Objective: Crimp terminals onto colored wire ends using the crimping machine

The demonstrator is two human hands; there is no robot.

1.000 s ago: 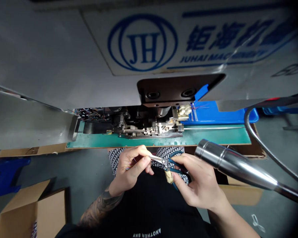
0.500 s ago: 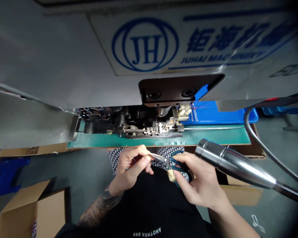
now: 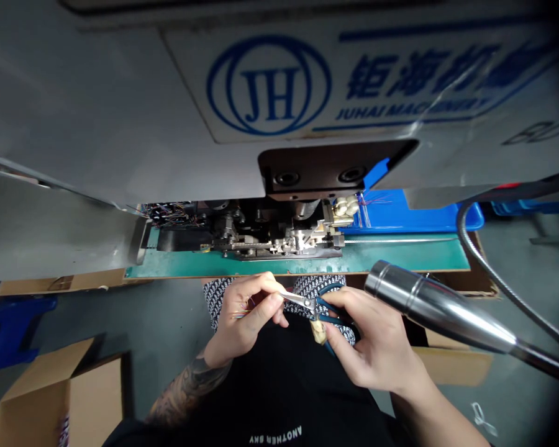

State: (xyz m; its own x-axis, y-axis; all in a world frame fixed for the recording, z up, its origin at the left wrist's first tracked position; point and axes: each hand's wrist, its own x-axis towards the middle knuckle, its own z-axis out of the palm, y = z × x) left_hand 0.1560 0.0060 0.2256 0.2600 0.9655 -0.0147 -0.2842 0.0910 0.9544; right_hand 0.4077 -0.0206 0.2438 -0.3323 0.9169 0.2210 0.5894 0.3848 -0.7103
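Observation:
My left hand (image 3: 246,316) is pinched on a small bundle of thin coloured wires (image 3: 240,312) held over my lap. My right hand (image 3: 370,341) grips blue-handled scissors (image 3: 317,305), whose metal blades point left and meet the wires at my left fingertips. A small cream-coloured connector (image 3: 317,332) hangs below the scissors by my right fingers. Both hands are just in front of the green bench edge (image 3: 400,259).
A grey machine (image 3: 121,112) with a blue JH logo looms above a metal mechanism (image 3: 284,239) on the green bench. A blue tray (image 3: 400,214) is behind it. A chrome lamp head (image 3: 438,307) on a flexible arm juts in at right. Cardboard boxes (image 3: 41,397) stand on the floor.
The hands stay almost still; the scissors shifted slightly at the wires, rising a little and coming back.

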